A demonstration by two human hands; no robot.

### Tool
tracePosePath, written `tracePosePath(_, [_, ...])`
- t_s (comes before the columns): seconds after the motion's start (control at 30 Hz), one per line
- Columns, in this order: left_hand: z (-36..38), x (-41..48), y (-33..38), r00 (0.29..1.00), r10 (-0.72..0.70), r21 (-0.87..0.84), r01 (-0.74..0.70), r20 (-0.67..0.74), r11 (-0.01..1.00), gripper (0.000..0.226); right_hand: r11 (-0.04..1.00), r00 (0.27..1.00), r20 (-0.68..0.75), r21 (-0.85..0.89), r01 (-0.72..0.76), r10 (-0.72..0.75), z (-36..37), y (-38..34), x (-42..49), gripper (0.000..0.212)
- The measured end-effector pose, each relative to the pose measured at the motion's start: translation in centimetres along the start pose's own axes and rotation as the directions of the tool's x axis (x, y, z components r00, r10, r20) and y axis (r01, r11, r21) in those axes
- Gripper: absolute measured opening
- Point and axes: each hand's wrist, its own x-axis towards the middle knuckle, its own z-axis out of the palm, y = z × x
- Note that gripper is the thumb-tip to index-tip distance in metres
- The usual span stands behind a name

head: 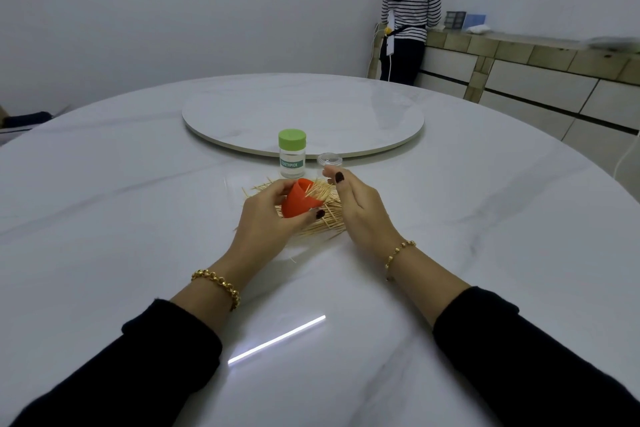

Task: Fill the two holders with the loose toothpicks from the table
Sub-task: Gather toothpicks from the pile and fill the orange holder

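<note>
My left hand (pixel 273 215) grips a red holder (pixel 298 200), tilted with its mouth toward the right. Several toothpicks stick out of that mouth. Just to its right, my right hand (pixel 353 199) has its fingers curled by the protruding toothpick ends; whether it pinches them I cannot tell. A pile of loose toothpicks (pixel 329 215) lies on the white table (pixel 138 218) under and between both hands. Behind the pile stands a clear holder with a green cap (pixel 292 153), labelled TOOTHPICK. A small clear lid (pixel 329 159) lies beside it on the right.
A round white turntable (pixel 242 111) sits in the middle of the table beyond the holders. A person in a striped top (pixel 410 10) stands at the back right by a counter with drawers (pixel 536 80).
</note>
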Motion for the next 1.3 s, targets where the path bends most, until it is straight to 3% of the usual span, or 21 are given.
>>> tracePosePath(0.1, [0.0,0.0,-0.1,1.000,0.011,-0.015,-0.011,-0.010,1.000,0.056,0.988,0.997,0.058,0.139,-0.065,0.057,0.5,-0.4,-0.3,0.034])
tracePosePath(0.2, [0.0,0.0,-0.1,1.000,0.009,-0.017,-0.009,-0.013,1.000,0.053,0.986,0.996,0.087,0.166,-0.022,0.007,0.8,-0.8,-0.6,0.035])
tracePosePath(0.5, [-0.3,-0.1,0.3,1.000,-0.023,-0.042,0.023,0.001,0.999,0.039,0.992,0.980,0.154,-0.004,0.129,-0.127,0.8,-1.0,-0.8,0.056])
tracePosePath(0.73, [-0.2,-0.2,0.2,1.000,-0.013,-0.035,0.013,0.007,0.999,0.038,0.959,0.960,0.144,-0.123,0.256,-0.238,0.8,-0.9,-0.5,0.049])
tracePosePath(1.07, [-0.1,-0.2,0.1,1.000,-0.002,-0.053,0.004,0.027,0.999,0.048,0.968,0.973,0.076,-0.107,0.226,-0.219,0.9,-0.5,-0.4,0.037])
tracePosePath(1.3, [0.0,-0.3,0.1,0.998,0.037,-0.045,-0.035,0.051,0.998,0.047,0.996,0.996,-0.021,0.000,0.092,-0.092,0.6,-0.5,-0.3,0.036])
